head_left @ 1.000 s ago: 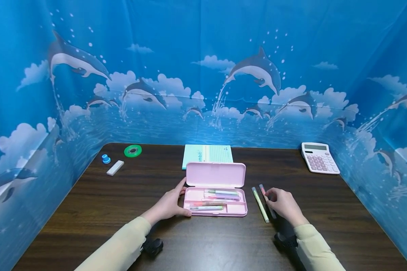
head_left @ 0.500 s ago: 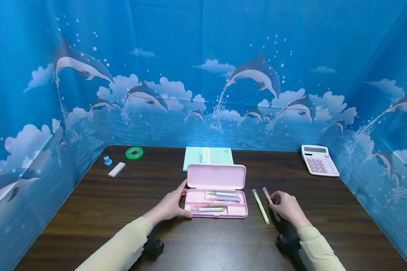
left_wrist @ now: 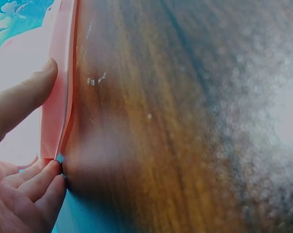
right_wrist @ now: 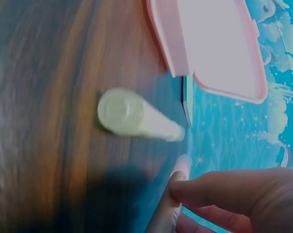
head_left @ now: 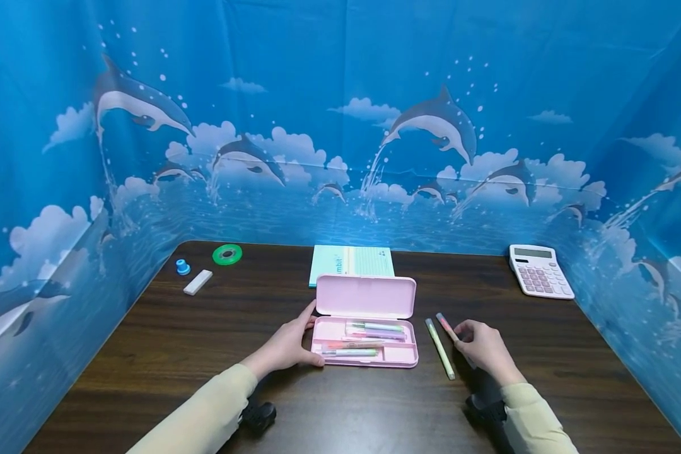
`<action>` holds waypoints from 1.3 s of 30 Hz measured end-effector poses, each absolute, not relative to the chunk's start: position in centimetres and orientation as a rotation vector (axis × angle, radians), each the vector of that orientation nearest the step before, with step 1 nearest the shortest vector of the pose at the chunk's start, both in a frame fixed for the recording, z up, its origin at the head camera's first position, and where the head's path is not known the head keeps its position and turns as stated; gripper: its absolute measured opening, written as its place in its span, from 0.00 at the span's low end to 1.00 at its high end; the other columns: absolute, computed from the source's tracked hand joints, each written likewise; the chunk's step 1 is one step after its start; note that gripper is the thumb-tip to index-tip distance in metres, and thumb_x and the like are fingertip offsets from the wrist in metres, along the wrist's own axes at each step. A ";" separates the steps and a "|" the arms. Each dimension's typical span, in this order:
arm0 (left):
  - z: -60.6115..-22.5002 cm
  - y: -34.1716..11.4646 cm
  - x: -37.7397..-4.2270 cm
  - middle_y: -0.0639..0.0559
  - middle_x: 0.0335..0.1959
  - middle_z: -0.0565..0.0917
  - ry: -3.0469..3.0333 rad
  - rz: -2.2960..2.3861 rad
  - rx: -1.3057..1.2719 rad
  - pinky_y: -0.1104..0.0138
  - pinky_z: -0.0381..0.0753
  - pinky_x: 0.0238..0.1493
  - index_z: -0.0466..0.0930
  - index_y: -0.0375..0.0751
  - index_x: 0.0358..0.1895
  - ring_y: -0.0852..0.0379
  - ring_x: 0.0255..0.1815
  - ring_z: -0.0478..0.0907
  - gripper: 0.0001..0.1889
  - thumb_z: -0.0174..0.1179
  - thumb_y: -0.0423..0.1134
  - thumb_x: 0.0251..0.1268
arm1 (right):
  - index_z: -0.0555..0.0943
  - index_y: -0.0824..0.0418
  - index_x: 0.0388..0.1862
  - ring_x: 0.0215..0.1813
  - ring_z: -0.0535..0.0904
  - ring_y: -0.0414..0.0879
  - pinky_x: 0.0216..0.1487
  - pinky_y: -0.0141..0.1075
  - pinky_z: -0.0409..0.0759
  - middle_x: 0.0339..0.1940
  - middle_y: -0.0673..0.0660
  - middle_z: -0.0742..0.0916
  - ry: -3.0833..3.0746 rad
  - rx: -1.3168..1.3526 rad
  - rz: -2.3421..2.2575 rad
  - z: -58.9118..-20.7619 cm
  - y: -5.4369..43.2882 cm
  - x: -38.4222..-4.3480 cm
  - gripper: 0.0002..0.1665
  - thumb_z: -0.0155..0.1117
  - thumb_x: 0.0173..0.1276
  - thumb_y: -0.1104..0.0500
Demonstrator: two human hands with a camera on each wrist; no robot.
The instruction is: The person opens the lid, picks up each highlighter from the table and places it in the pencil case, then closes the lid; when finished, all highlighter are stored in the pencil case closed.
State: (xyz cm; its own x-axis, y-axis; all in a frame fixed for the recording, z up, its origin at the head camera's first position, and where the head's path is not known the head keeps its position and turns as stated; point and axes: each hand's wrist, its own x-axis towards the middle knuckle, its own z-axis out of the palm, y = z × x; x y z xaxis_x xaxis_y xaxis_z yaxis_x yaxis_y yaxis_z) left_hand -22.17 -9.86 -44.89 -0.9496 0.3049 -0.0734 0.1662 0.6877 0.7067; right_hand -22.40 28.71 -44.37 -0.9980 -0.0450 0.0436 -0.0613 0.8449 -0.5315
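A pink pencil case (head_left: 401,355) lies with its lid raised, several pens and markers (head_left: 349,353) in its compartments. At its left end, my left hand (head_left: 284,345) grips it, thumb at the front corner and fingers around the end, as the left wrist view also shows. To the right of the case, my right hand (head_left: 486,350) pinches a pink-ended marker (head_left: 446,325) between thumb and fingers. The lower part of that marker is partly hidden by the hand. Beside it, a yellow-green marker (head_left: 440,349) lies on the table, apart from the hand.
Behind the case lies a light green notebook (head_left: 352,260). A white calculator (head_left: 541,271) stands at the back right. Toward the back left are a green tape roll (head_left: 227,254), a white eraser-like block (head_left: 197,282) and a small blue object (head_left: 183,267). A dolphin-print curtain (head_left: 340,157) surrounds the table.
The marker in my right hand has swung from nearly parallel beside the yellow-green one to a more slanted angle. My left hand stays on the case.
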 end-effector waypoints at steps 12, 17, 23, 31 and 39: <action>-44.9 -9.8 -22.2 0.41 0.64 0.72 2.699 1.119 0.388 0.45 0.60 0.68 0.43 0.40 0.76 0.45 0.67 0.67 0.61 0.77 0.46 0.41 | 0.82 0.65 0.38 0.28 0.73 0.46 0.30 0.39 0.76 0.26 0.54 0.82 -2.938 0.121 0.875 -43.3 26.2 -22.1 0.10 0.68 0.55 0.67; -45.0 -9.7 -22.3 0.41 0.64 0.71 2.696 1.117 0.381 0.45 0.60 0.67 0.42 0.41 0.76 0.45 0.67 0.67 0.61 0.77 0.47 0.41 | 0.83 0.61 0.38 0.27 0.72 0.44 0.26 0.35 0.75 0.26 0.53 0.82 -2.937 0.169 0.893 -43.2 24.2 -22.1 0.10 0.69 0.54 0.66; -44.9 -9.7 -22.3 0.41 0.64 0.71 2.711 1.100 0.372 0.45 0.61 0.67 0.43 0.41 0.76 0.45 0.66 0.67 0.61 0.77 0.47 0.41 | 0.84 0.58 0.34 0.28 0.72 0.44 0.27 0.34 0.73 0.25 0.51 0.80 -2.910 0.268 0.856 -42.9 21.9 -22.1 0.08 0.70 0.54 0.64; -44.8 -10.1 -22.2 0.42 0.64 0.72 2.717 1.101 0.370 0.46 0.61 0.67 0.43 0.42 0.76 0.45 0.66 0.67 0.61 0.77 0.46 0.41 | 0.83 0.56 0.30 0.26 0.70 0.41 0.28 0.34 0.72 0.23 0.49 0.78 -2.858 0.425 0.838 -43.1 18.8 -21.6 0.08 0.70 0.53 0.67; -44.6 -10.0 -22.2 0.40 0.65 0.71 2.727 1.093 0.387 0.48 0.60 0.68 0.43 0.40 0.76 0.45 0.67 0.67 0.61 0.77 0.46 0.41 | 0.83 0.54 0.28 0.24 0.68 0.38 0.25 0.30 0.68 0.22 0.47 0.78 -2.817 0.575 0.779 -43.3 15.7 -21.2 0.07 0.72 0.53 0.65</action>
